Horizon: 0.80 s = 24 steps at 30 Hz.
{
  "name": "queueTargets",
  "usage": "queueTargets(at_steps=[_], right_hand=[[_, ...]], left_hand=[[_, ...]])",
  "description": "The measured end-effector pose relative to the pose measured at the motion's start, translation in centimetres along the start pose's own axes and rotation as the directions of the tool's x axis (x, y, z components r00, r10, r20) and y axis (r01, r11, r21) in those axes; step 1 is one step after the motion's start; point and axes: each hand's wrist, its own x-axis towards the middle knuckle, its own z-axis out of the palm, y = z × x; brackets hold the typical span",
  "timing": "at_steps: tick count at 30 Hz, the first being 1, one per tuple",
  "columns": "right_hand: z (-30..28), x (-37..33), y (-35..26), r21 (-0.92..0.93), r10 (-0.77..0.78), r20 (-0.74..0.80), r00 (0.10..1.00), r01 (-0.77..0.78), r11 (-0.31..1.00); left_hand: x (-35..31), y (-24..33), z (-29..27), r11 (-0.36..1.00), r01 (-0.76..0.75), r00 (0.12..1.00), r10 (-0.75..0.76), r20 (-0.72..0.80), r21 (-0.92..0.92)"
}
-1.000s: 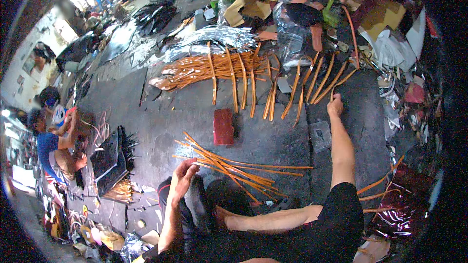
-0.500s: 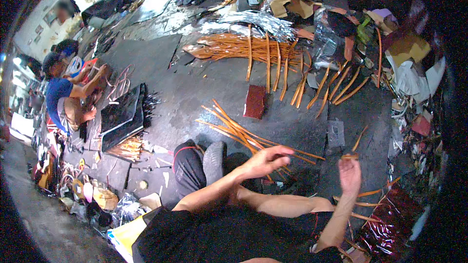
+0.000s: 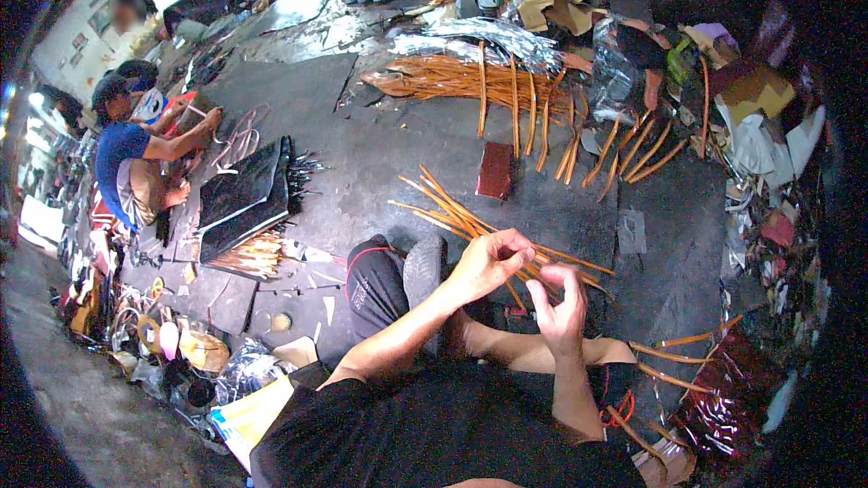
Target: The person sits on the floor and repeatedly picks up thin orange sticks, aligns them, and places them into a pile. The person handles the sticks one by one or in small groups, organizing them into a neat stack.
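A loose bundle of narrow tan-brown strips (image 3: 443,206), leather-like, lies fanned on the floor before my crossed legs. Over its near end is my left hand (image 3: 488,264), thumb and fingers pinched together; whatever sits in the pinch is too small to make out. My right hand (image 3: 562,312) is close beside it on the right, fingers bent and thumb apart, with no object visible between them. Strip ends pass behind both hands and show beyond them to the right. A dark red-brown rectangular piece (image 3: 495,171) lies beyond the bundle.
A large pile of brown strips (image 3: 475,89) lies farther off, with single strips (image 3: 646,149) spread to its right. A glossy dark red sheet (image 3: 719,389) is at my right. Scraps (image 3: 759,145) line the right side. At left, a person in blue (image 3: 122,158) sits near black sheets (image 3: 244,199).
My right hand has come in from the right to beside my left hand. The short strip seen near its fingertips no longer shows there. My left-hand fingers have drawn into a pinch.
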Motion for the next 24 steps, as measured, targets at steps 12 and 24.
queueTargets(at_steps=[12,24], right_hand=[[-0.1,4.2,-2.3,-0.054,-0.168,0.067,0.984,0.171,0.984],[1.0,5.6,-3.6,-0.008,-0.345,-0.016,0.939,0.344,0.939]], left_hand=[[-0.2,3.0,-1.3,0.995,-0.091,0.987,0.083,-0.137,-0.05],[-0.2,1.1,-3.2,0.944,-0.141,0.99,0.13,-0.054,-0.299]])
